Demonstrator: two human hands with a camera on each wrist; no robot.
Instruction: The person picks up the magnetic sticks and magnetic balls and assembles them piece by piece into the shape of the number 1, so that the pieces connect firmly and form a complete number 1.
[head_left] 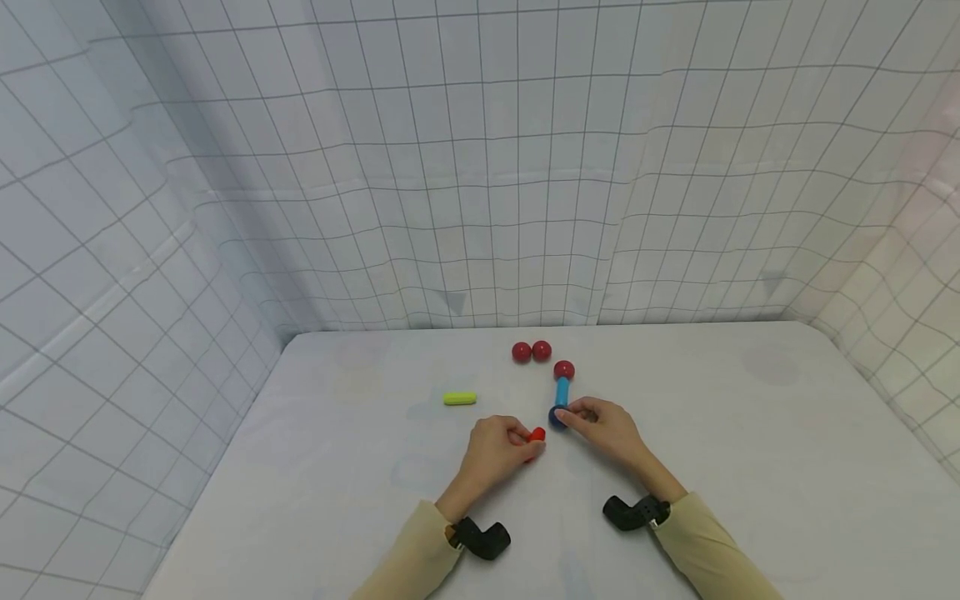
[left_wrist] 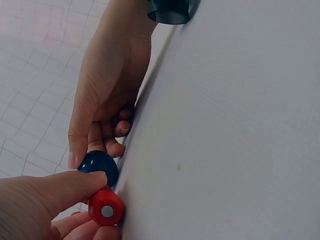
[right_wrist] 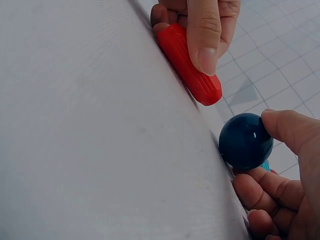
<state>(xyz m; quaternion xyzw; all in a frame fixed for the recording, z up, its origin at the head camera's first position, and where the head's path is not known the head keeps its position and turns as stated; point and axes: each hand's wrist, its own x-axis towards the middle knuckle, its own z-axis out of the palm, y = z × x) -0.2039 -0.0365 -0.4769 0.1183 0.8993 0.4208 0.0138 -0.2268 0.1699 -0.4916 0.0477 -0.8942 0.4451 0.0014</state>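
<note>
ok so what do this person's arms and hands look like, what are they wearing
The left hand and right hand wear no gloves. The long sleeves are pale yellow-beige, with a black, bent, tube-like device worn on each side.

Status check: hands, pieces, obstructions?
Left hand pinches red ridged rod. Right hand holds glossy dark-blue ball, light-blue rod beyond it. Nothing visible between the held pieces.

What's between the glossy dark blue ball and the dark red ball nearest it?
A light blue, plastic-looking rod lies between the blue ball and the red ball, in the head view.
</note>
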